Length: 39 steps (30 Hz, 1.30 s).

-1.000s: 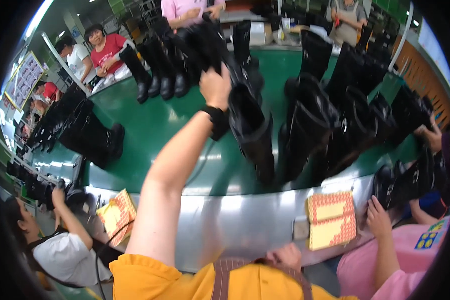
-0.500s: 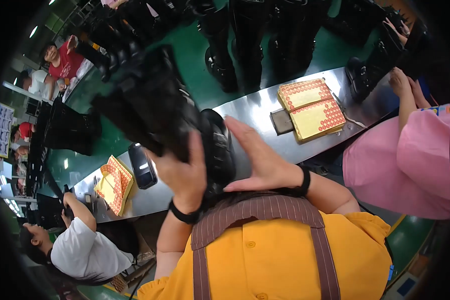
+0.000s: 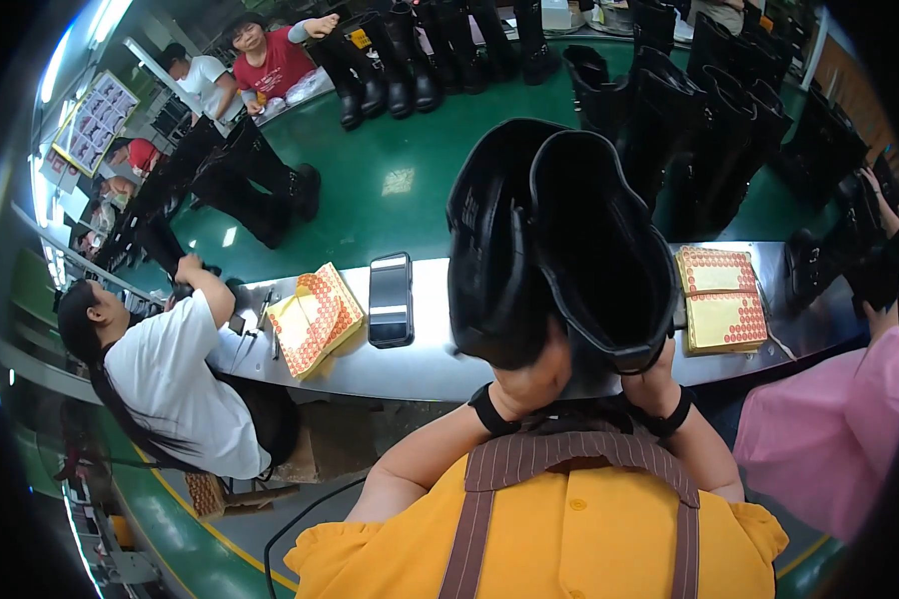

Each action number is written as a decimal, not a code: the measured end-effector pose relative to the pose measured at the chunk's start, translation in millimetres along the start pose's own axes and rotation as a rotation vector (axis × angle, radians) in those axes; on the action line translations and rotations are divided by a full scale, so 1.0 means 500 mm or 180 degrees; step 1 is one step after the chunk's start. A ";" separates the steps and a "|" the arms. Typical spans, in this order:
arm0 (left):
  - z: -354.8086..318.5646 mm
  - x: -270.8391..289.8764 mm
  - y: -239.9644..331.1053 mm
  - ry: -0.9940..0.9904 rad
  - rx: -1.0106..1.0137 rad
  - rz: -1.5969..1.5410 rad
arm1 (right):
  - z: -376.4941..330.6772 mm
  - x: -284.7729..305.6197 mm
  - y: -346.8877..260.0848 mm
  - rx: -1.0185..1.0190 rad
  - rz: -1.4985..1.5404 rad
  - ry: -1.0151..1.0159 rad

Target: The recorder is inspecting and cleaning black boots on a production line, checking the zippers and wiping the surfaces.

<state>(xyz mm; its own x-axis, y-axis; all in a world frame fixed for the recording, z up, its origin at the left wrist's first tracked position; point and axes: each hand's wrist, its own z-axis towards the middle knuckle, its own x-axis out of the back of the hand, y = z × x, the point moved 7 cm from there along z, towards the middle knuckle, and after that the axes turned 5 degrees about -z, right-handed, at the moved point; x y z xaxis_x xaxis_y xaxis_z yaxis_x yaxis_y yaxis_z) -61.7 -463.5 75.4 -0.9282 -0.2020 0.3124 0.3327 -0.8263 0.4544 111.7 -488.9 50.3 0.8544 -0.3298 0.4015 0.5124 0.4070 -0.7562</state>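
A pair of tall black boots stands upright close in front of me, their wide openings turned up. My left hand (image 3: pixel 537 379) is closed on the lower back of the left boot (image 3: pixel 484 285), and its fingertips are hidden by the shaft. Behind the right boot (image 3: pixel 609 309), my right hand (image 3: pixel 655 384) grips low down; most of that hand is covered. The shafts touch side by side, and their feet are out of sight. A black phone (image 3: pixel 391 299) lies on the metal ledge, left of the boots.
Stacks of yellow sheets with red round stickers lie left (image 3: pixel 315 319) and right (image 3: pixel 721 299) on the metal ledge (image 3: pixel 425 359). Beyond is a green conveyor belt (image 3: pixel 390 170) with several black boots (image 3: pixel 260 180). Co-workers sit at left (image 3: pixel 190 379) and right (image 3: pixel 829 419).
The boots, tilted and blurred before, now stand upright together farther right. My right hand, spread apart beside a boot earlier, has closed on the right one. My view has shifted left.
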 end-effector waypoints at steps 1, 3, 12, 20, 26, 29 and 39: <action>-0.003 -0.004 -0.003 0.0055 0.0032 0.0145 | -0.002 0.000 0.003 -0.0025 -0.0044 0.0006; 0.003 -0.017 -0.002 0.0346 -0.0147 0.0126 | -0.005 -0.001 0.023 -0.0220 -0.0413 -0.0053; 0.184 0.124 -0.061 0.0878 -0.0635 -0.1113 | 0.002 0.083 0.027 -0.1113 -0.0244 -0.0488; 0.353 -0.014 -0.033 -0.1666 0.1682 -0.2657 | -0.015 0.243 0.088 -0.1205 -0.0886 0.0224; 0.350 -0.020 -0.040 -0.2036 0.2186 -0.2457 | -0.037 0.414 0.206 -0.1722 -0.2998 0.1191; 0.358 -0.032 -0.057 -0.2344 0.1985 -0.2436 | -0.071 0.466 0.315 -0.2165 -0.3584 0.0948; 0.379 -0.009 -0.067 -0.2621 0.1431 -0.1554 | -0.081 0.467 0.298 -0.1029 -0.3469 0.1127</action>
<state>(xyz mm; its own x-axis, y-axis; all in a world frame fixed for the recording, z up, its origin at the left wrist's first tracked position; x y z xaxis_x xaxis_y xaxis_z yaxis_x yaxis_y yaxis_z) -37.4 -335.2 216.6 -0.6349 0.6578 0.4053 0.1411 -0.4171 0.8979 384.1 -539.7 10.3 -0.1151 -0.6064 0.7868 0.8650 -0.4506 -0.2207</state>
